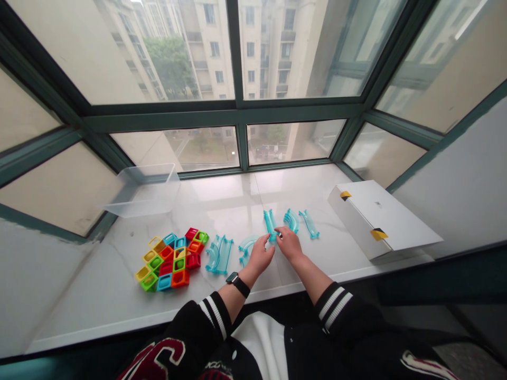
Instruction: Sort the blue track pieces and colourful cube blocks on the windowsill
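Observation:
A straight translucent blue toy track piece lies on the white sill, pointing away from me. My left hand, with a black watch on its wrist, pinches the near end of this track piece from the left. From the right, my right hand has its fingers closed on the same end. The fingertips partly cover that end. Just left of my left hand is a curved blue track piece, partly hidden by it. Beyond my right hand lie another curved piece and a narrow straight one.
Several coloured hollow blocks cluster at left, beside more blue track pieces. A clear plastic bin stands at the back left. The white box occupies the right side. Windows border the sill behind.

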Demonstrator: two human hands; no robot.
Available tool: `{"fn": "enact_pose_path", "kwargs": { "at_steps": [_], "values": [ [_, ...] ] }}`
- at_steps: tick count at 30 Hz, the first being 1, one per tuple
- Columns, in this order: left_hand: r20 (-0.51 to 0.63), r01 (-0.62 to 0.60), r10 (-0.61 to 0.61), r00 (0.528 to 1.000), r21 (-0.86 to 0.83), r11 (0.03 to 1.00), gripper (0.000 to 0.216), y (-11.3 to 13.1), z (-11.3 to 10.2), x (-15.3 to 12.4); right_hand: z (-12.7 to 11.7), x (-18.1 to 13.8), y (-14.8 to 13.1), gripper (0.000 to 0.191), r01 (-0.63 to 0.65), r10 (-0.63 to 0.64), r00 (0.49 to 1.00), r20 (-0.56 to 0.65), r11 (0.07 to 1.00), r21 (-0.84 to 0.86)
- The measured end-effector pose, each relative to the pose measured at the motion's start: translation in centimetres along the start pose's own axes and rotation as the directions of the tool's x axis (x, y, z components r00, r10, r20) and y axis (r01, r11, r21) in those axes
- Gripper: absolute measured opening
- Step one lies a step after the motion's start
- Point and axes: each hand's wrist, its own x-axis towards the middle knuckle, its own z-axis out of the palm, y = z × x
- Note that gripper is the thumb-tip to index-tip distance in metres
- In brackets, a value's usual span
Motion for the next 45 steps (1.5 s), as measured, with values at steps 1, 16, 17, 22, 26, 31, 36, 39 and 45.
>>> {"fn": "enact_pose_path", "kwargs": {
  "at_steps": [1,16,17,22,26,31,36,39,45],
  "values": [
    [0.0,0.002,-0.002,1.0,-0.005,1.0,0.054,0.0,0.0,-0.1,0.0,0.0,0.0,0.035,0.001,-0.001,1.0,0.001,1.0,0.0],
    [0.006,0.063,-0.063,0.998,-0.04,0.997,0.056,0.0,0.0,-0.2,-0.1,-0.1,0.1,0.032,0.014,-0.014,1.0,0.007,1.0,-0.015],
    [0.006,0.068,-0.068,0.998,-0.044,0.997,0.056,-0.1,0.0,-0.2,-0.1,-0.1,0.1,0.032,0.016,-0.016,1.0,0.007,1.0,-0.016],
    [0.011,0.077,-0.076,0.997,-0.058,0.995,0.056,0.0,0.0,-0.2,-0.1,-0.2,0.2,0.034,0.029,-0.029,1.0,0.007,0.999,-0.022],
    [0.014,0.088,-0.087,0.996,-0.072,0.994,0.058,0.1,-0.2,-0.4,-0.3,-0.6,0.2,0.037,0.042,-0.041,0.999,0.013,0.999,-0.034],
    [0.022,0.12,-0.118,0.993,-0.086,0.989,0.061,0.1,-0.7,-0.8,-0.4,-1.8,0.5,0.049,0.023,-0.023,1.0,-0.009,1.0,-0.017],
    [0.046,0.12,-0.116,0.992,-0.109,0.987,0.064,0.2,-0.7,-0.9,-0.2,-2.5,0.5,0.055,-0.016,0.016,1.0,-0.024,1.0,0.011],
    [0.056,0.127,-0.121,0.991,-0.119,0.985,0.066,0.3,-0.4,-0.8,-0.2,-2.7,0.4,0.054,-0.016,0.016,1.0,-0.015,1.0,0.006],
    [0.072,0.151,-0.143,0.987,-0.129,0.98,0.07,0.5,-0.4,-0.9,-0.3,-2.8,0.5,0.052,-0.01,0.01,1.0,-0.011,1.0,-0.01]
  ]
}}
